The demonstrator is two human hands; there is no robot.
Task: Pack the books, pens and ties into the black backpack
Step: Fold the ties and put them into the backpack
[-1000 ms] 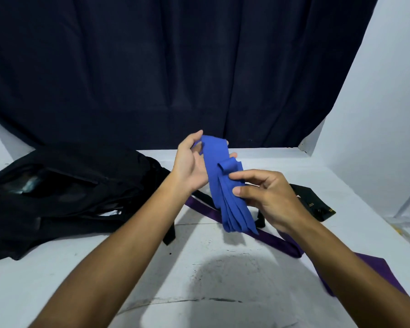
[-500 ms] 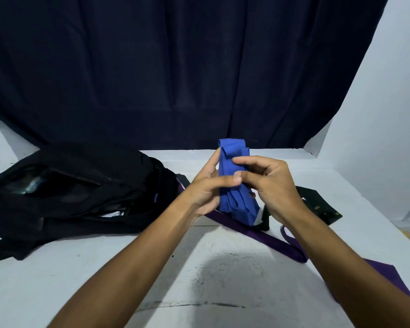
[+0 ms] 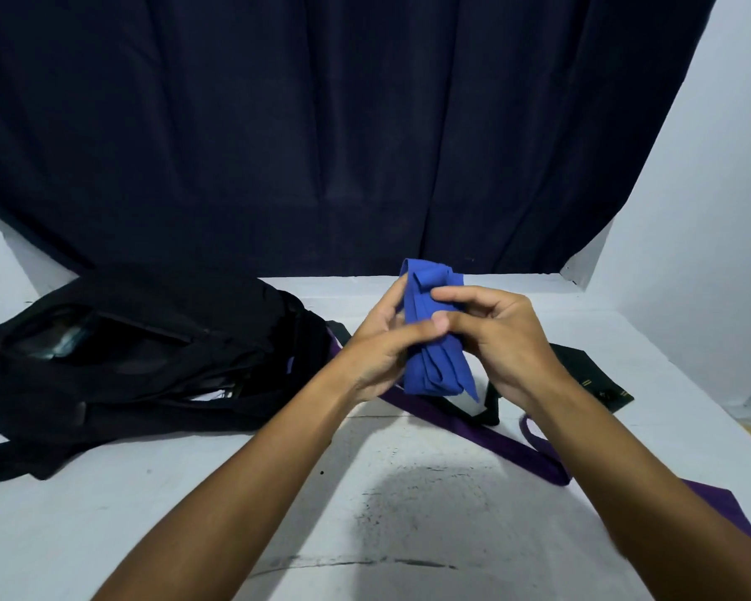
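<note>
Blue tie (image 3: 434,340), folded into a compact bundle: being held upright above the table (image 3: 105,514) centre, left hand (image 3: 378,353) and right hand (image 3: 504,340) both pinching it, seemingly keeping folds together for the open black backpack (image 3: 148,353) lying left.

The backpack (image 3: 139,353) lay on the table (image 3: 191,514) at the left; one tie (image 3: 473,431) stretched rightward from it, beneath another tie (image 3: 434,362) held above.
</note>
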